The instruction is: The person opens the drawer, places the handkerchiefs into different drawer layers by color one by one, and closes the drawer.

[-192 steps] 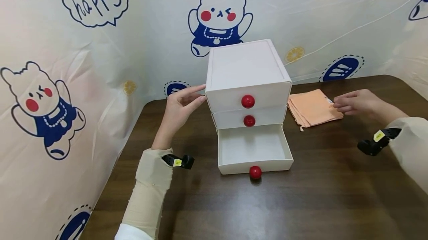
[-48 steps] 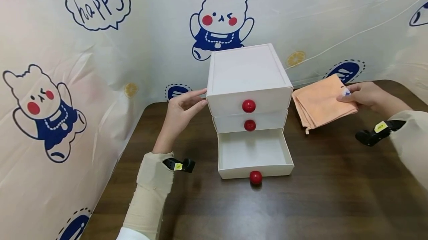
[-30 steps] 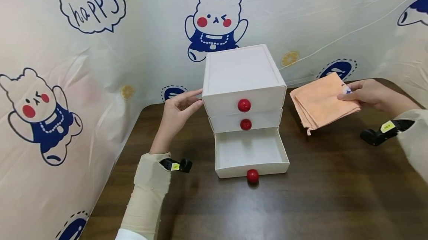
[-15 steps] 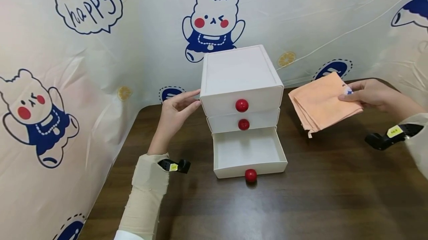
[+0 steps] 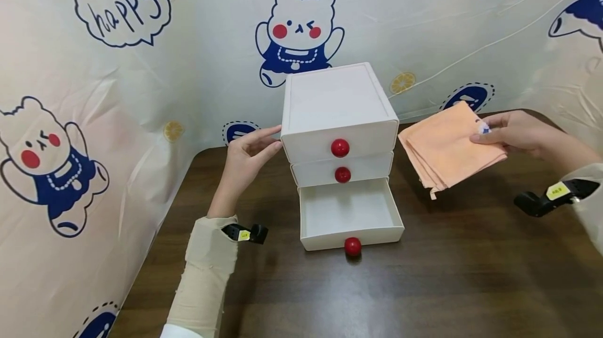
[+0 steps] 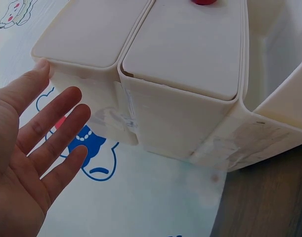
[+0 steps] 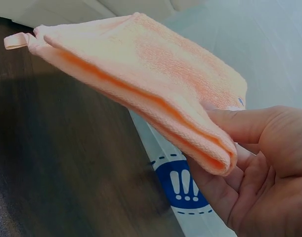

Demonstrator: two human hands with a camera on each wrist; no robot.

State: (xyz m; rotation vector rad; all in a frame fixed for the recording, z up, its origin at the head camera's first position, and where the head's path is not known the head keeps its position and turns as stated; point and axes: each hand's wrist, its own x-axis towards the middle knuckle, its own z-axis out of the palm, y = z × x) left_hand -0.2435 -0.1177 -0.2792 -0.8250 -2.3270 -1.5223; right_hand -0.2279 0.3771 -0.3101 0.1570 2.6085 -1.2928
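Note:
A white three-drawer cabinet (image 5: 336, 100) with red knobs stands mid-table; its bottom drawer (image 5: 348, 215) is pulled out and holds nothing. My left hand (image 5: 249, 152) rests with straight fingers against the cabinet's upper left corner (image 6: 47, 64); its palm (image 6: 27, 163) faces the side wall. My right hand (image 5: 506, 131) pinches a folded orange cloth (image 5: 447, 147) by its far corner and holds it lifted above the table, right of the cabinet. In the right wrist view the thumb (image 7: 259, 126) presses on top of the cloth (image 7: 141, 64), and a small loop hangs at its free end.
The dark wooden table (image 5: 424, 285) is bounded by a printed bear-pattern curtain (image 5: 141, 66) at the back and left. The pulled-out drawer's red knob (image 5: 353, 246) juts toward me. Black wrist cameras (image 5: 542, 199) sit on both sleeves.
My right hand picked the orange cloth up from the table and has carried it slightly left toward the cabinet. The left hand has stayed on the cabinet's corner.

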